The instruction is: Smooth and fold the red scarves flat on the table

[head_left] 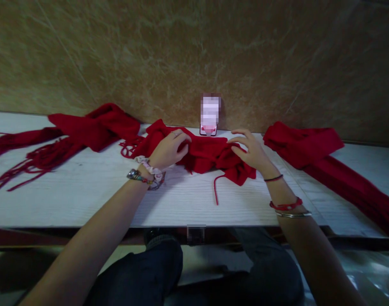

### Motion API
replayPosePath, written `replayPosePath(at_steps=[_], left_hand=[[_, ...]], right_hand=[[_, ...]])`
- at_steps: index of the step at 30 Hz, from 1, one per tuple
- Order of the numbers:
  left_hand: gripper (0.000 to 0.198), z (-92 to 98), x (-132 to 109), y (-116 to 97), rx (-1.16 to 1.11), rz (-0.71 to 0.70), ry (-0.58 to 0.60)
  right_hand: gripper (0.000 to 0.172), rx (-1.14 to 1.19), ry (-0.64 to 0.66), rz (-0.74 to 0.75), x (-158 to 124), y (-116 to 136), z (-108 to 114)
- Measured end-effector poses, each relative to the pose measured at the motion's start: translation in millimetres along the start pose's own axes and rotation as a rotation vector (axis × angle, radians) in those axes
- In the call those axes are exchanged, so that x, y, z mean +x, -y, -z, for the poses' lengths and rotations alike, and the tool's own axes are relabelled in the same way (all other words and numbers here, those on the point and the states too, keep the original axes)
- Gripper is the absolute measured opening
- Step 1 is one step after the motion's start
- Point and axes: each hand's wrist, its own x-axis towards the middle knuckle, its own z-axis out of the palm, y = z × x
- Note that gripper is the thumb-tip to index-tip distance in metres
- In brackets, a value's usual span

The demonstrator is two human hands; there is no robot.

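In front of me a crumpled red scarf (210, 154) lies on the white wood-grain tabletop, with fringe at its left end and one loose strand hanging down its front. My left hand (170, 148) rests on the scarf's left part, its fingers curled and closed on the cloth; the fingertips are partly hidden. Over the scarf's right part, my right hand (250, 149) has its fingers apart, thumb and fingertips near or touching the fabric. Bracelets circle both wrists.
A second red scarf (95, 125) with long fringe lies at the left, and a third red scarf (305, 146) stretches off to the right. A phone (209, 112) leans upright against the brown marbled wall (168, 55). The table's front edge is just above my legs.
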Motion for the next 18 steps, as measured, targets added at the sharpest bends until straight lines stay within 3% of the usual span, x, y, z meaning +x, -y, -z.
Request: replayPosePath(at_steps=[4, 7, 12, 15, 18], left_hand=[[0.014, 5.5, -1, -10, -0.013, -0.074, 0.015], [0.020, 6.4, -2, -16, -0.032, -0.103, 0.040], [0.032, -4.5, 0, -17, 0.013, -0.218, 0.278], [0.029, -10.1, 1, -12, 0.069, -0.162, 0.216], [0.024, -7.3, 0, -8, 0.069, -0.112, 0.033]], right_hand=[[0.022, 0.044, 0.177, 0.069, -1, 12, -2], [0.018, 0.025, 0.151, 0.059, -1, 11, -2], [0.007, 0.010, 0.059, 0.028, 1, 9, 0], [0.007, 0.016, 0.025, -0.001, 3, 9, 0], [0.007, 0.013, -0.067, -0.023, 4, 6, 0]])
